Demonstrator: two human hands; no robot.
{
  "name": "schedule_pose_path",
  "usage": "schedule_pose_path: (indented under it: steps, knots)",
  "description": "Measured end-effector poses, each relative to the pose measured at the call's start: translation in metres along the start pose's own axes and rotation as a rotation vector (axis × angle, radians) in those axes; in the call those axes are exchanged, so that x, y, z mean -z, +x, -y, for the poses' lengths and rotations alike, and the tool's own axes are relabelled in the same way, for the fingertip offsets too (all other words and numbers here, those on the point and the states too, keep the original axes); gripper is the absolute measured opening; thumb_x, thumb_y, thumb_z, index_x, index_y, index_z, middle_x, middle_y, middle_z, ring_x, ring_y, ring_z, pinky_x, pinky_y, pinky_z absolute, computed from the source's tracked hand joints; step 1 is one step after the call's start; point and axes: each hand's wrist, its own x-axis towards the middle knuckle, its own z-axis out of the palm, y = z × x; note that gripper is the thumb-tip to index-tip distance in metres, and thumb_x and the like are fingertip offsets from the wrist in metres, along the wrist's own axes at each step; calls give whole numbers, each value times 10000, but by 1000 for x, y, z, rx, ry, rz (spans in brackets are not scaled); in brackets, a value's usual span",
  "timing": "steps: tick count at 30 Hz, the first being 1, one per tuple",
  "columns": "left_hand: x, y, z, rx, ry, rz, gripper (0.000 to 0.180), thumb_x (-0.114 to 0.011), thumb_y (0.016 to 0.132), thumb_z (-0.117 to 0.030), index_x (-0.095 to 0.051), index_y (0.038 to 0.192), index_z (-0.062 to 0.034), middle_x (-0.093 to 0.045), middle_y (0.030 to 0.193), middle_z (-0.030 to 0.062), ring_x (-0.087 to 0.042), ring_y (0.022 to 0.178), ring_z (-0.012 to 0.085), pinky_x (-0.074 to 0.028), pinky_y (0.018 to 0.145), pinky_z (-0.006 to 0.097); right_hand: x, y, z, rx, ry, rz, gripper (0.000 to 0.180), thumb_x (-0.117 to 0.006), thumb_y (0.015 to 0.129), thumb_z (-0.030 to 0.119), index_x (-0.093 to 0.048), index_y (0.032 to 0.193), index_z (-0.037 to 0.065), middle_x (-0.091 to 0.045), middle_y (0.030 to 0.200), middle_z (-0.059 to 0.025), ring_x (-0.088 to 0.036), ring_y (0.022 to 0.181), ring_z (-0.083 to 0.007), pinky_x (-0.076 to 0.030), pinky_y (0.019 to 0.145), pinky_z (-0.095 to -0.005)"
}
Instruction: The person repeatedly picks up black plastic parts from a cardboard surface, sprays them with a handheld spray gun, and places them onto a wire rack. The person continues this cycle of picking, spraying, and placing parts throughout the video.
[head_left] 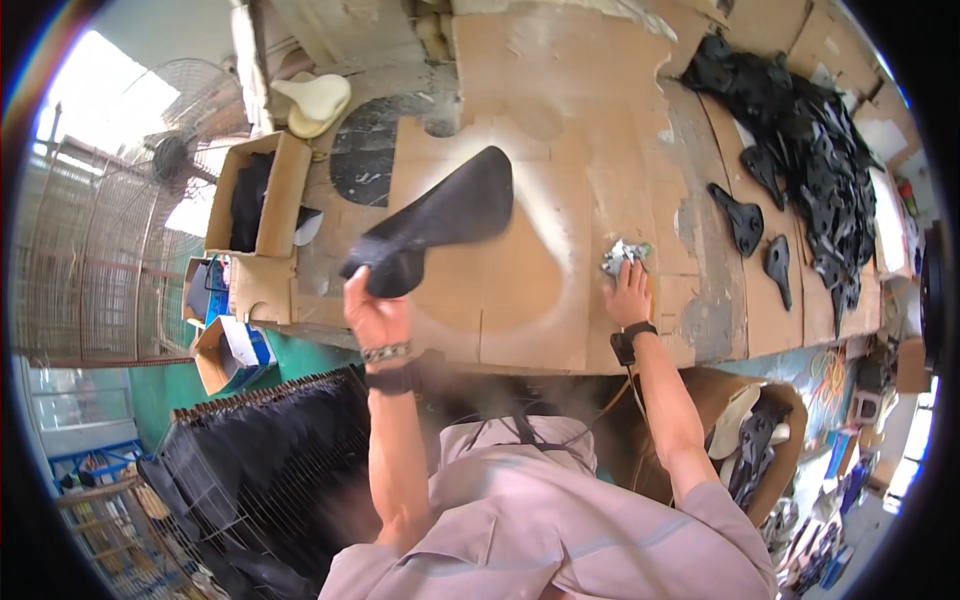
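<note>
My left hand (377, 312) pinches the narrow end of a black saddle cover (445, 215), a limp sheet with a broad rounded far end. The cover is tilted above the cardboard-topped table (520, 310), its wide end pointing away to the right. On the table's right side, my right hand (629, 297) reaches with stretched fingers to a small silver metal tool (626, 257). Its fingertips touch or overlap the tool, whose exact kind is partly hidden. A whitish overspray outline marks the cardboard around the cover.
Black plastic saddle shells (830, 190) are heaped at the far right, with several lying loose nearby. Cream saddle pads (318, 100) sit at the back left beside an open cardboard box (285, 195). Black covers hang on a rack (270, 470) at lower left. A fan (172, 158) stands far left.
</note>
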Motion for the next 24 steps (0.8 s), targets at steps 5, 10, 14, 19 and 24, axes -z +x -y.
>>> schedule_pose_path:
  steps: [5,10,14,19,24]
  knots:
    - [-68,-71,-88,-185,-38,136,237,-555,900,-106,-670,1050,37,-725,1082,163,-699,1022,318,-539,967,467,26,-17,27,146,0,-154,666,-646,897,254,-413,1449,-39,-281,1551,-313,-302,1419,-493,-326,1159,-497]
    - [-30,-124,-156,-547,285,-277,191,-567,857,-131,-680,922,10,-726,926,141,-711,845,287,-573,807,388,30,-78,110,392,324,39,519,-642,877,131,-543,1342,-77,-324,1530,-331,-346,1409,-464,-307,1171,-477]
    - [10,-149,-198,-487,-40,-145,220,-552,831,-109,-660,974,19,-720,905,136,-699,820,290,-558,815,392,17,-118,167,584,413,320,485,-643,877,148,-582,1299,-83,-410,1477,-336,-428,1355,-470,-341,1156,-464]
    - [44,-136,-277,-696,-95,-272,179,-550,830,-108,-622,961,-9,-669,884,104,-671,820,246,-546,806,375,14,-128,208,810,278,478,449,-658,868,161,-608,1259,-53,-473,1417,-329,-481,1296,-467,-400,1101,-471]
    - [20,-127,-405,-648,-179,216,289,-532,796,-115,-638,1018,37,-710,959,161,-704,857,319,-580,817,447,14,-120,234,934,187,439,447,-686,851,184,-625,1236,-34,-560,1335,-302,-539,1231,-454,-434,1065,-477]
